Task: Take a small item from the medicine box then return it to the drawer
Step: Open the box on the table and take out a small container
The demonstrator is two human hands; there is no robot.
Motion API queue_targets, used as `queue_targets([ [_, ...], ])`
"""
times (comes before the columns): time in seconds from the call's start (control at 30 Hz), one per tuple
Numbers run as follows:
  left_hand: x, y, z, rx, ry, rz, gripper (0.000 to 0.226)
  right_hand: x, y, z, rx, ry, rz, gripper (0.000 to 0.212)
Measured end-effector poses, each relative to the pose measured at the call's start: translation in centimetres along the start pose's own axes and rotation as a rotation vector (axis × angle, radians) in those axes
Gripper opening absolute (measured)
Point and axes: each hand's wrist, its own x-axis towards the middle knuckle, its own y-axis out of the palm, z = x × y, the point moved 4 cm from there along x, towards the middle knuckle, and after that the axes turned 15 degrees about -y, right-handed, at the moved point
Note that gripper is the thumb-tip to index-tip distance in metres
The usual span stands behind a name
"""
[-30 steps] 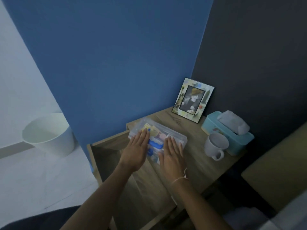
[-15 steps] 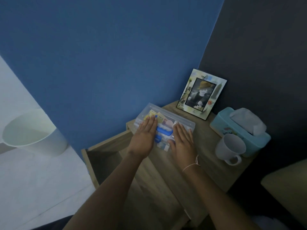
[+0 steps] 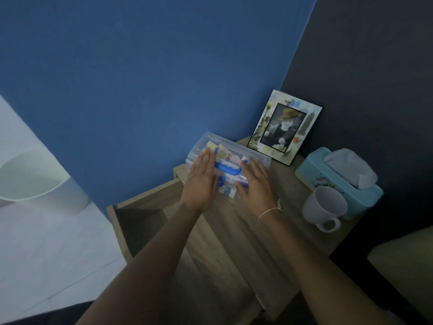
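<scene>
Hands [image 3: 201,181] flat on medicine box [image 3: 236,152]; frame [image 3: 284,127], mug [image 3: 324,207] beside.

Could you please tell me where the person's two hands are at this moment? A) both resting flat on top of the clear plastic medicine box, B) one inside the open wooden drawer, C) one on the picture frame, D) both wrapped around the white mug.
A: the left hand and right hand lie open on the lid of the clear plastic medicine box, either side of its blue handle.
</scene>
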Motion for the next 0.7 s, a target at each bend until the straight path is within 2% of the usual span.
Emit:
queue_targets([
  [0.1,-2.4,0.2,0.7,-0.264,-0.205,-0.219,0.046,-0.1,0.0,-0.9,0.039,0.059,0.0,0.061],
  [0.13,-2.9,0.7,1.1,-0.32,-0.285,-0.234,0.043,-0.1,0.2,-1.0,0.062,0.059,0.007,0.06],
  [0.27,-2.6,3.0,1.8,-0.568,-0.59,-0.017,0.05,-0.2,0.5,-1.0,0.105,0.046,-0.01,0.059],
  [0.37,-2.1,4.1,1.6,-0.688,-0.65,0.073,0.05,-0.3,0.2,-1.0,0.119,0.038,-0.016,0.058],
  [0.7,-1.8,3.8,1.2,-0.815,-0.719,0.138,0.029,-0.7,-0.6,-0.4,0.162,0.001,-0.023,0.054],
])
